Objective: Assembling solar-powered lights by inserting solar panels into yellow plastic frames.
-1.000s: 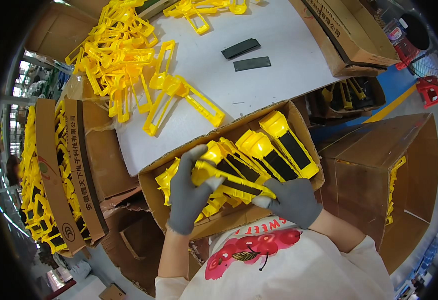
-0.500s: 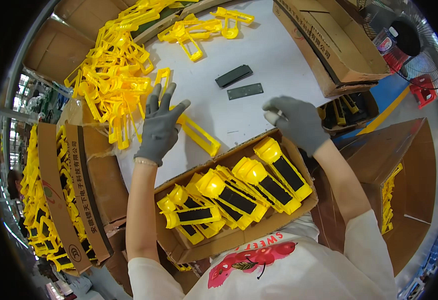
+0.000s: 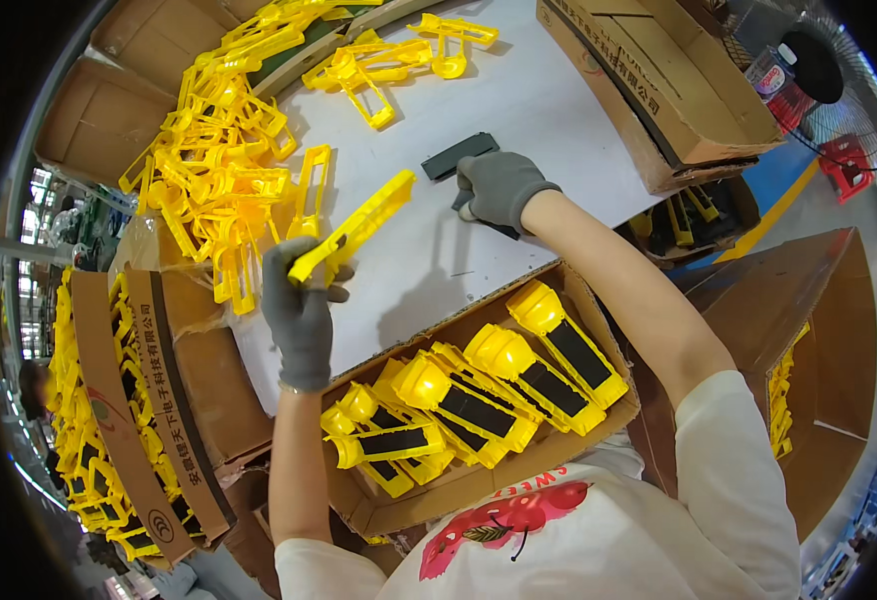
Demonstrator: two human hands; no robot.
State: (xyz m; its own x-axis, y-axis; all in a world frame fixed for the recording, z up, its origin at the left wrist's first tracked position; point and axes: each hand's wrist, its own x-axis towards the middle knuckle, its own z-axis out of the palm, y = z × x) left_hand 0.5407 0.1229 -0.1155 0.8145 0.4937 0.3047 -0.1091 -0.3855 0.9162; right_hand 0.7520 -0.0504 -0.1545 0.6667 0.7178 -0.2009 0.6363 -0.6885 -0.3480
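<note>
Above the table (image 3: 559, 110), left hand (image 3: 304, 305) grips yellow shell (image 3: 354, 225).

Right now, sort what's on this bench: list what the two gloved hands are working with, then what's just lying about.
In hand:
- left hand gripping a long yellow plastic shell piece
- right hand on the flat dark grey panels

Lying about:
- heap of yellow plastic frames
- open cardboard box of finished yellow torches
- closed cardboard carton
- white tabletop

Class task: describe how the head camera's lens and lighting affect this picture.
Head view: fisheye lens bends the cardboard boxes near the rim, black corners surround the round image; soft shadow falls on the white table under the left hand; centre is sharp.
</note>
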